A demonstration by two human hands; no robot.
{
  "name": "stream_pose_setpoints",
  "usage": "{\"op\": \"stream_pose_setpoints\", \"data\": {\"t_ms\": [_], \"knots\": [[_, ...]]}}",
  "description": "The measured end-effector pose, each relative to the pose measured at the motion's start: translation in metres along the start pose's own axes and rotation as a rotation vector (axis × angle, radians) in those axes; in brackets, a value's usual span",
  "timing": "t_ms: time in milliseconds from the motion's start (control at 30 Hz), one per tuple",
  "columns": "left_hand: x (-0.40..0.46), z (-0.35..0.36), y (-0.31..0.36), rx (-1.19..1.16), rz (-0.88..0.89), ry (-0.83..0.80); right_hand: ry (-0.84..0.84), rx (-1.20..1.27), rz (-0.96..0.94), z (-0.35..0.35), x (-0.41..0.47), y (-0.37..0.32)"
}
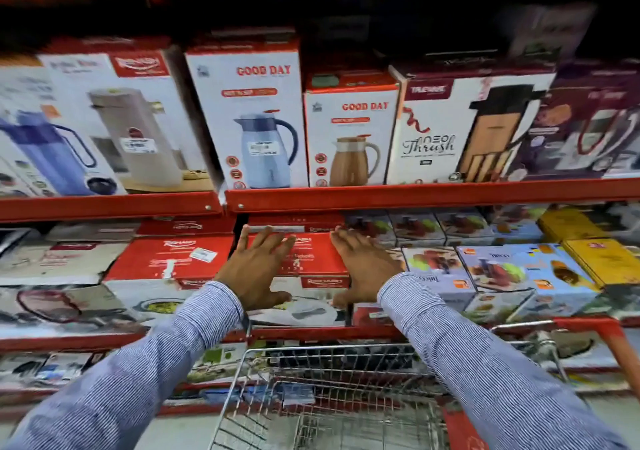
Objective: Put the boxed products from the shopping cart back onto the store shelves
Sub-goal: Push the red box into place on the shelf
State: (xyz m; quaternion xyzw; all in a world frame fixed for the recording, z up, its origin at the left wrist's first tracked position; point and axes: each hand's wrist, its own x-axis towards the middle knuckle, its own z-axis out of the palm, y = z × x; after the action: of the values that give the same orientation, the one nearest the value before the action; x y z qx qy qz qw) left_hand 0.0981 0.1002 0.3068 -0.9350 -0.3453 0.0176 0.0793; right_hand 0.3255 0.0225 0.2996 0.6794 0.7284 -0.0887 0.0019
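A red-topped, white-fronted box [313, 259] lies on the middle shelf [304, 334], on top of other boxes. My left hand [258, 269] rests on its left part, fingers spread over the top and thumb down on the front face. My right hand [363, 266] clasps its right edge, thumb on the front. Both hands hold the box between them. The wire shopping cart [329, 397] stands right below my arms, against the shelving; what lies in its basket cannot be made out.
A similar red box [166, 259] sits just to the left, and juicer boxes [440, 273] just to the right. The upper shelf [415, 195] carries flask and jug boxes [256, 117]. The cart's red handle [616, 342] is at the right.
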Motion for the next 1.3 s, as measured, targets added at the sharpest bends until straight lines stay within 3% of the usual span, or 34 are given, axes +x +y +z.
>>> {"op": "stream_pose_setpoints", "data": {"t_ms": [167, 400, 700, 1133, 1233, 1300], "knots": [[0.003, 0.010, -0.033, -0.015, -0.004, -0.138, -0.050, -0.077, 0.040, -0.006, 0.023, -0.028], [0.009, 0.018, -0.049, 0.006, 0.049, -0.206, -0.112, -0.094, 0.115, -0.006, 0.029, -0.031], [0.012, 0.028, -0.055, -0.046, 0.082, -0.112, -0.121, -0.016, 0.134, 0.001, 0.035, -0.024], [0.008, 0.026, -0.050, -0.033, 0.073, -0.128, -0.191, 0.005, 0.203, 0.010, 0.042, -0.026], [-0.001, 0.021, -0.049, -0.058, 0.064, -0.103, -0.148, 0.038, 0.189, 0.008, 0.034, -0.028], [-0.011, 0.009, -0.050, -0.105, 0.052, -0.005, 0.001, 0.115, 0.161, -0.004, 0.024, -0.035]]}}
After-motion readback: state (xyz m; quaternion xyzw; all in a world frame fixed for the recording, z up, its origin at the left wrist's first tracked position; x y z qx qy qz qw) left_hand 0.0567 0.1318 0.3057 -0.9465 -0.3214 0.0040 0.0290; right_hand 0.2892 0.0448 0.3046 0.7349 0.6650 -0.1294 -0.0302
